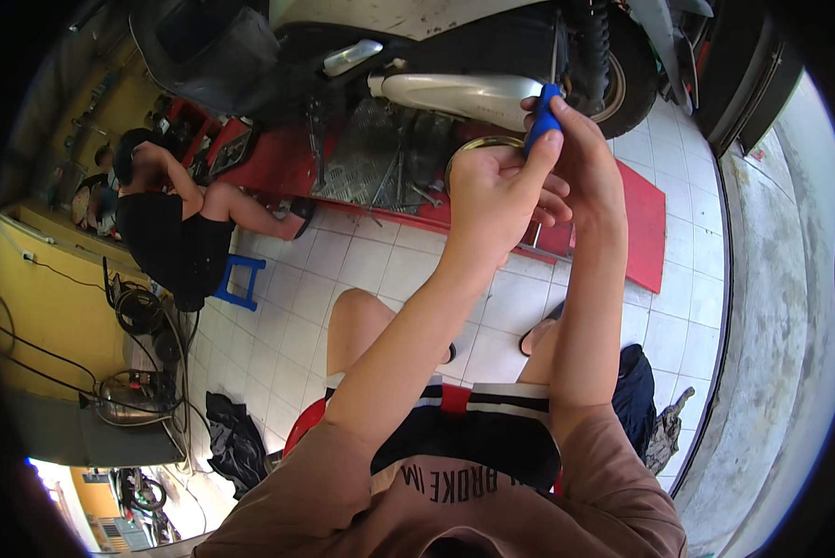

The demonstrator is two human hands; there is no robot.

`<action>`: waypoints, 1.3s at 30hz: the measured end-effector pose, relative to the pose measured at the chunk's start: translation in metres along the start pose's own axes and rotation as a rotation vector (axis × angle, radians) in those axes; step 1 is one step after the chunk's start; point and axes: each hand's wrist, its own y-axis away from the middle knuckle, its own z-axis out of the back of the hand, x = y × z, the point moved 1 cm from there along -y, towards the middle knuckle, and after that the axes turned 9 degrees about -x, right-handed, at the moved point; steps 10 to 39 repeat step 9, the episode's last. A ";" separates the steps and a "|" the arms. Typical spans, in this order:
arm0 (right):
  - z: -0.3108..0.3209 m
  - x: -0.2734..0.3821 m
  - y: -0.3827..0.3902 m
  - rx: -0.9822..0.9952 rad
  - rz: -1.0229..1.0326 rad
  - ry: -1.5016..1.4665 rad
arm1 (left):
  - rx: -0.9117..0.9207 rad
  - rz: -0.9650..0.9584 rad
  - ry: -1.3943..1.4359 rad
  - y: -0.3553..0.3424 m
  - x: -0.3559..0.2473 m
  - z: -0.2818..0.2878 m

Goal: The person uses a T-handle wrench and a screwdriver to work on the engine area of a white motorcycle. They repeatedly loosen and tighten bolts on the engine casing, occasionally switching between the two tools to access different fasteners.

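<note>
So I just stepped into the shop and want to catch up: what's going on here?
A person sits on a red stool facing a scooter raised on a red ramp. Both hands are up in front of its chrome exhaust: the left hand and the right hand together grip a blue tool handle. What its tip meets is hidden. Loose wrenches lie on the ramp. To the left, another person crouches by a blue stool.

A blue tool handle [544,118] stands roughly upright, clasped between both hands before the silver exhaust.
</note>
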 end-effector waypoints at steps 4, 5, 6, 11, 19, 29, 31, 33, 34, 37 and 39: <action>0.026 -0.003 0.003 -0.147 -0.067 0.323 | 0.125 -0.091 -0.369 -0.002 0.040 0.013; 0.044 -0.005 0.002 -0.068 -0.164 0.501 | 0.217 -0.127 -0.408 -0.001 0.066 0.025; 0.073 -0.007 -0.001 0.017 -0.188 0.696 | 0.321 -0.166 -0.437 0.001 0.092 0.032; 0.138 -0.020 -0.004 0.082 -0.348 0.881 | 0.655 -0.089 -0.917 0.005 0.150 0.069; 0.138 -0.020 -0.004 0.082 -0.348 0.881 | 0.655 -0.089 -0.917 0.005 0.150 0.069; 0.138 -0.020 -0.004 0.082 -0.348 0.881 | 0.655 -0.089 -0.917 0.005 0.150 0.069; 0.138 -0.020 -0.004 0.082 -0.348 0.881 | 0.655 -0.089 -0.917 0.005 0.150 0.069; 0.138 -0.020 -0.004 0.082 -0.348 0.881 | 0.655 -0.089 -0.917 0.005 0.150 0.069; 0.138 -0.020 -0.004 0.082 -0.348 0.881 | 0.655 -0.089 -0.917 0.005 0.150 0.069; 0.138 -0.020 -0.004 0.082 -0.348 0.881 | 0.655 -0.089 -0.917 0.005 0.150 0.069; 0.138 -0.020 -0.004 0.082 -0.348 0.881 | 0.655 -0.089 -0.917 0.005 0.150 0.069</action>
